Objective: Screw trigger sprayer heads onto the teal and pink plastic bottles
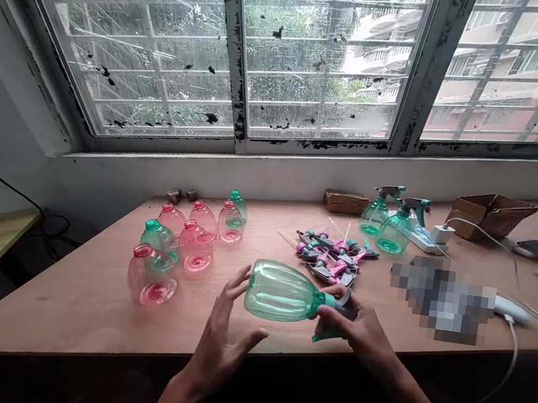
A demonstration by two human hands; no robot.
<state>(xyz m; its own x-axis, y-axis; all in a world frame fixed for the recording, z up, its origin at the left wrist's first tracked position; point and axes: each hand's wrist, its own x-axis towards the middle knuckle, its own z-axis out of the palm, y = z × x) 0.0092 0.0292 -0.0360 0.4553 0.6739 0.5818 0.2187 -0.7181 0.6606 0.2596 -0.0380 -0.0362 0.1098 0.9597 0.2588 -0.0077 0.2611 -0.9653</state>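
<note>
A green spray bottle [283,293] lies sideways in the air above the table's front edge, its trigger head fitted at the right end. My right hand [356,327] is closed around that head and the bottle's neck. Beside the bottle's base, my left hand [226,329] has its fingers and thumb spread, holding nothing. Behind the bottle is a heap of loose spray heads [334,257], black with pink or green parts. To the left stand several headless bottles, among them a pink bottle [151,278] and a green bottle [160,243].
Two green bottles with heads fitted, one the nearer spray bottle [393,232], stand at the back right. Near them are a power strip [428,239], an open cardboard box [490,216] and white cables. A window sill runs behind the wooden table [68,307].
</note>
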